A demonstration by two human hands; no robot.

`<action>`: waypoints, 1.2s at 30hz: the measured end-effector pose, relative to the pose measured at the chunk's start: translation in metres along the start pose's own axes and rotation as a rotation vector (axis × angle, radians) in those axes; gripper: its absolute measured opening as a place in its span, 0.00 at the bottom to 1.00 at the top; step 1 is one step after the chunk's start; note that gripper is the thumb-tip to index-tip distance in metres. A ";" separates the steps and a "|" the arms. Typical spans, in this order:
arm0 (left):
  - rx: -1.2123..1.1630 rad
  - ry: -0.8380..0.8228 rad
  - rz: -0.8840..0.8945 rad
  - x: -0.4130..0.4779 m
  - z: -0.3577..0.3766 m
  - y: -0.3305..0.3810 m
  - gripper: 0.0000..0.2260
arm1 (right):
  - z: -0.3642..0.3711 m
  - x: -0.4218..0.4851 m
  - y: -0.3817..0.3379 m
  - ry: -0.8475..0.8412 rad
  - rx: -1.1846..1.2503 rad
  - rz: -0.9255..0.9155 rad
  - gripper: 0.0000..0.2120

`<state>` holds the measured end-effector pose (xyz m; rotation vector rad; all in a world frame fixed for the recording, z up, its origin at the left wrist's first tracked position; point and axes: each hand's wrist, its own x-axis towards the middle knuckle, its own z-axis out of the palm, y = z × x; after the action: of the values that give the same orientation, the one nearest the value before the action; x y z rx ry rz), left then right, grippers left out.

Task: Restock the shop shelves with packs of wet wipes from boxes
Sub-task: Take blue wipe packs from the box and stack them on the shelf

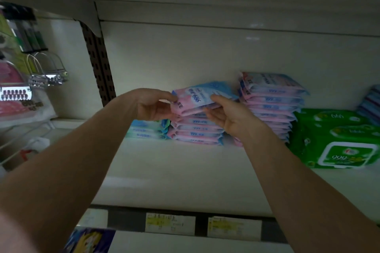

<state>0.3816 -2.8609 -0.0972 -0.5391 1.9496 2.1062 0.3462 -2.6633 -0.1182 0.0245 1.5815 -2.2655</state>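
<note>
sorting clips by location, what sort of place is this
Most likely a shop aisle. Stacks of identical wet wipe packs sit on a white shelf, price labels line its front edge, and hanging goods show at the left. The left hand and right hand hold one pink pack.

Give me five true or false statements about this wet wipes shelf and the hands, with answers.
1. The left hand and right hand both hold one pink-and-blue soft pack of wet wipes. True.
2. That pack is over the large green packs with white lids. False: over the middle stack of pink packs.
3. The pink stack right of the hands is taller than the middle one. True.
4. A short stack of blue packs stands right of the green packs. False: left of the middle stack.
5. The white shelf carries paper price labels on its front edge. True.
</note>
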 end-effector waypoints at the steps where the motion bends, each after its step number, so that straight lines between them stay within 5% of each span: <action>1: -0.031 0.039 0.041 0.004 0.002 0.000 0.02 | -0.003 0.000 0.002 -0.002 -0.030 0.014 0.04; 7: 0.142 0.335 0.264 0.018 0.022 -0.001 0.17 | -0.016 0.007 0.008 0.034 -0.250 0.055 0.09; 11: 0.726 0.356 0.480 0.019 0.035 -0.005 0.27 | -0.018 0.002 0.001 0.033 -0.631 0.075 0.16; 14: 1.193 0.330 0.483 0.027 0.041 -0.012 0.31 | -0.016 -0.005 -0.004 0.040 -0.865 -0.001 0.21; 20: 1.234 0.485 0.532 0.038 0.052 -0.019 0.18 | -0.015 0.003 0.003 0.259 -1.519 -0.933 0.07; 26: 1.293 0.404 0.488 0.039 0.048 -0.027 0.27 | -0.017 0.023 0.015 0.216 -1.863 -0.798 0.21; 36: 1.185 0.504 0.600 0.035 0.042 -0.033 0.22 | -0.021 0.027 0.014 0.195 -1.819 -0.973 0.13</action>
<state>0.3582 -2.8191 -0.1392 -0.2189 3.4182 0.6016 0.3212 -2.6559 -0.1446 -1.1462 3.4944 -0.2342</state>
